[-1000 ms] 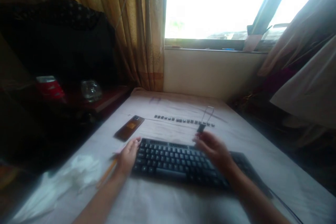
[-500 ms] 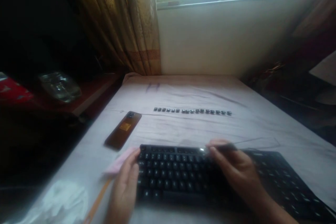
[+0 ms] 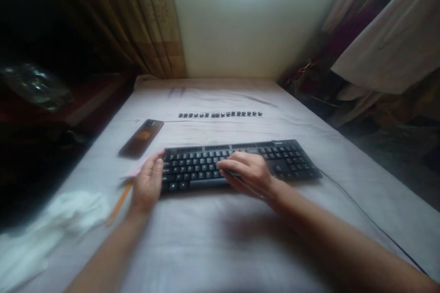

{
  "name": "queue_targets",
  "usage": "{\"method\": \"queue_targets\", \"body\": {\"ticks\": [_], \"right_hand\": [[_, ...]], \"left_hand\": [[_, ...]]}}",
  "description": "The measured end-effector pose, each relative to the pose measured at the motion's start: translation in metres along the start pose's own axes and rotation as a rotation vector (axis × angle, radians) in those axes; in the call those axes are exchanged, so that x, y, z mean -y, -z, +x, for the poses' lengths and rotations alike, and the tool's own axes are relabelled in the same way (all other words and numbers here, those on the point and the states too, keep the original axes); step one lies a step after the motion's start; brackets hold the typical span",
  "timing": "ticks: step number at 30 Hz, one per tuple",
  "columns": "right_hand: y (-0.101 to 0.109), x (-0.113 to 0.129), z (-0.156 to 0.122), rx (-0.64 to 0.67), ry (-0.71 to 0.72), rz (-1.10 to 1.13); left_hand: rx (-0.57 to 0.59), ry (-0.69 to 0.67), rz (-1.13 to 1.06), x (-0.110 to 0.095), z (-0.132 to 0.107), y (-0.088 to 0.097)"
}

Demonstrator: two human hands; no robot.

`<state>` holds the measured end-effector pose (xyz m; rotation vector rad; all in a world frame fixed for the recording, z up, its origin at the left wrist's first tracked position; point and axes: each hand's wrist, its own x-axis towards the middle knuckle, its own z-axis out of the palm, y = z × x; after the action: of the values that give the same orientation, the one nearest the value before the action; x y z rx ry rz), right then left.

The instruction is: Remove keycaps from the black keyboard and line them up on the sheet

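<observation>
A black keyboard (image 3: 206, 183) lies across the cloth-covered surface, with bare slots along its top row. My left hand (image 3: 148, 181) grips the keyboard's left end, thumb and fingers at its edge. Over the middle keys, my right hand (image 3: 249, 169) is closed in a pinch around a thin, dark, slender tool (image 3: 245, 185), whose kind I cannot make out. The fingertips are at the letter keys, and some keys are hidden beneath the hand. Beyond the keyboard, several small loose keycaps (image 3: 220, 114) form a straight line.
A brown phone (image 3: 141, 138) lies face down at the left. Near my left hand are a pink cloth or paper (image 3: 132, 171), an orange stick (image 3: 118, 204) and a crumpled white plastic bag (image 3: 68, 213). The keyboard cable (image 3: 364, 217) trails off right.
My right hand has moved from the keyboard's top row down and left to the letter keys. My left hand stays on the left end. The camera view has shifted.
</observation>
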<state>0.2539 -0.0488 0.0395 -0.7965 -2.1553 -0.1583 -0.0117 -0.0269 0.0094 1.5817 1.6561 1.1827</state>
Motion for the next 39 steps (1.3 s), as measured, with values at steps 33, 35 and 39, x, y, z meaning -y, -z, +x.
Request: {"method": "queue_targets", "body": {"ticks": [33, 35, 39], "right_hand": [[-0.064, -0.024, 0.120, 0.203, -1.003, 0.981], [-0.083, -0.021, 0.127, 0.227, -0.986, 1.002], [-0.107, -0.010, 0.128, 0.274, -0.913, 0.988]], "left_hand": [[0.179, 0.069, -0.373, 0.034, -0.020, 0.018], [0.164, 0.072, -0.287, 0.031, -0.020, 0.029], [0.155, -0.038, -0.135, 0.025, -0.016, 0.048]]}}
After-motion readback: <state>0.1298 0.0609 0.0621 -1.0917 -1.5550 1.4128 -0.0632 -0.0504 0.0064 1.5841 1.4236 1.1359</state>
